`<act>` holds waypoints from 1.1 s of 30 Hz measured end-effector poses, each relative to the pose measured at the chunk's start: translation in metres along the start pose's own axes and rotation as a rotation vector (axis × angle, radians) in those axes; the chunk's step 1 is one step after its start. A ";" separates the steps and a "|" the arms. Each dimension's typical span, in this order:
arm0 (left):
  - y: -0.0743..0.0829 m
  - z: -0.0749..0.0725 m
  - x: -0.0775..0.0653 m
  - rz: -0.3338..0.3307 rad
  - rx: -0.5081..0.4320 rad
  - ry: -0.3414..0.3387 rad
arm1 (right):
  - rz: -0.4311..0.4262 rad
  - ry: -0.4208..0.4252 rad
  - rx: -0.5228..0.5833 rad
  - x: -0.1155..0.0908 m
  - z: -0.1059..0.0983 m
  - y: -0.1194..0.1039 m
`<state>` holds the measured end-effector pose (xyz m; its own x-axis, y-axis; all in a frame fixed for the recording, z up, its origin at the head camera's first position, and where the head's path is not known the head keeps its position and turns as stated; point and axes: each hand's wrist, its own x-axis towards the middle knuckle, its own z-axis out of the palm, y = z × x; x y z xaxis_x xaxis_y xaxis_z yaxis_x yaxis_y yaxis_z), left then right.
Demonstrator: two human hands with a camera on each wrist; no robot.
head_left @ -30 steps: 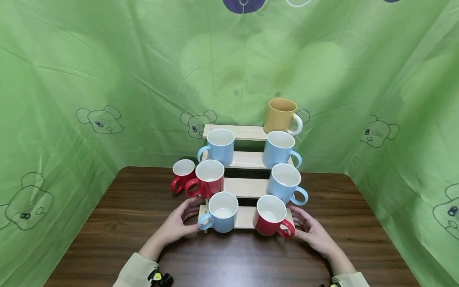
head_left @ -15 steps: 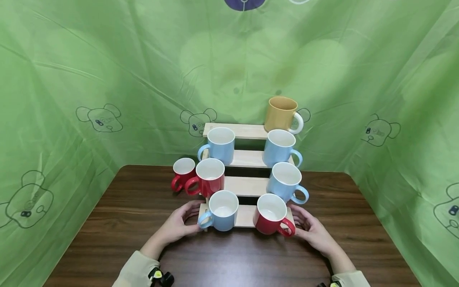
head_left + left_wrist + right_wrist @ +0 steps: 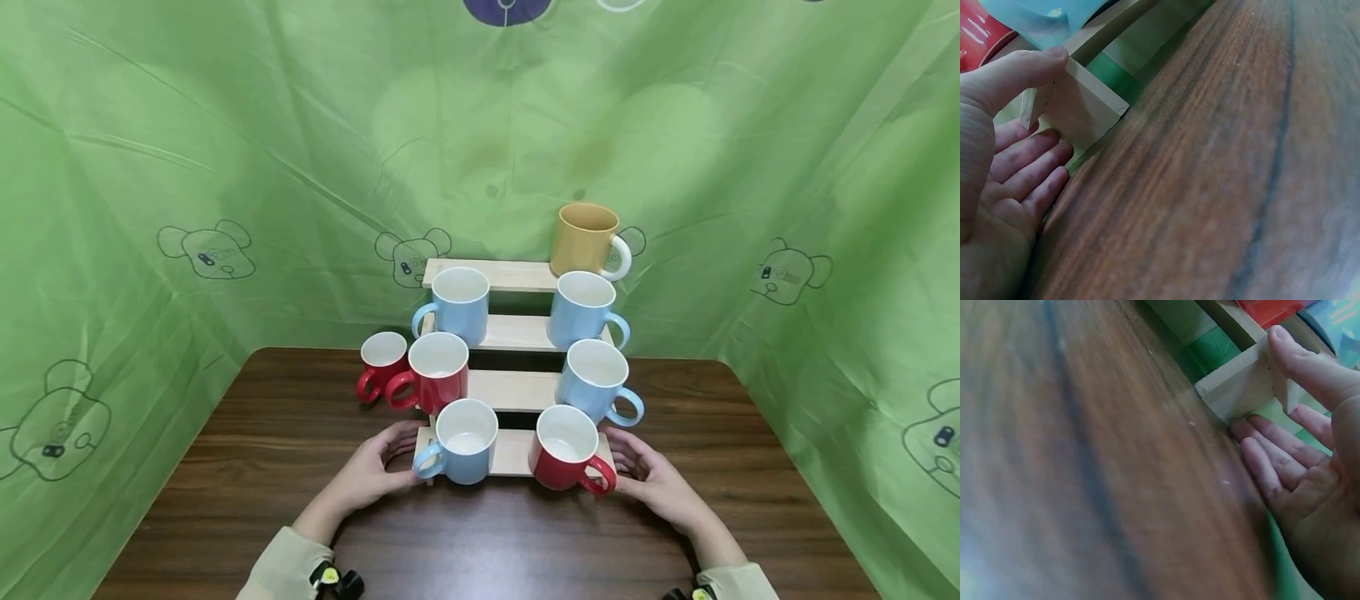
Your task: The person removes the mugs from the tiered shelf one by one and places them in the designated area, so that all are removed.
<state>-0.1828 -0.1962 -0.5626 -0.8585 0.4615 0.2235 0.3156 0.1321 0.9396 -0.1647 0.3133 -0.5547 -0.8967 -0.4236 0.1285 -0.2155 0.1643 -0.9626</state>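
A four-tier pale wooden rack [image 3: 513, 392] bears several mugs on the dark table. My left hand [image 3: 372, 468] grips the rack's front left end, its thumb at the front edge of the side panel [image 3: 1082, 106] in the left wrist view. At the opposite end, my right hand [image 3: 656, 486] holds the matching side panel [image 3: 1241, 387], thumb in front and fingers alongside. Nearest the hands on the lowest tier are a light blue mug [image 3: 472, 454] at left and a red mug [image 3: 555, 473] at right, handles outward.
Higher up stand a red mug [image 3: 446, 390], a blue mug [image 3: 588, 396], two more blue mugs and, at the top right, a yellow mug [image 3: 579, 246] with a white handle. Another red mug [image 3: 384, 369] sits left of the rack. Green cloth [image 3: 315, 167] surrounds the wooden table [image 3: 480, 550].
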 end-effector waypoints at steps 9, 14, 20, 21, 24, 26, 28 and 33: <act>-0.001 0.003 0.000 -0.014 0.004 -0.005 | 0.019 -0.086 -0.082 0.000 -0.023 -0.022; -0.001 0.003 -0.002 -0.013 0.005 -0.002 | 0.064 -0.002 -0.218 0.006 -0.040 -0.046; -0.001 0.001 -0.004 -0.002 0.014 0.006 | 0.058 0.087 -0.477 0.029 -0.061 -0.080; -0.001 0.001 -0.004 -0.003 0.014 0.007 | 0.067 0.103 -0.521 0.034 -0.064 -0.086; 0.000 0.000 -0.003 -0.006 0.011 0.006 | 0.102 0.151 -0.611 0.047 -0.075 -0.107; 0.000 -0.001 -0.003 -0.003 0.006 0.000 | 0.121 0.177 -0.601 0.055 -0.080 -0.122; -0.001 -0.001 -0.003 0.000 0.002 -0.003 | 0.120 0.198 -0.589 0.062 -0.084 -0.136; 0.000 0.000 -0.001 0.000 -0.003 -0.011 | 0.071 0.254 -0.657 0.083 -0.090 -0.167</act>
<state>-0.1822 -0.1969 -0.5631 -0.8541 0.4713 0.2202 0.3141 0.1299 0.9404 -0.2377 0.3306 -0.3617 -0.9625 -0.1842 0.1993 -0.2701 0.7210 -0.6381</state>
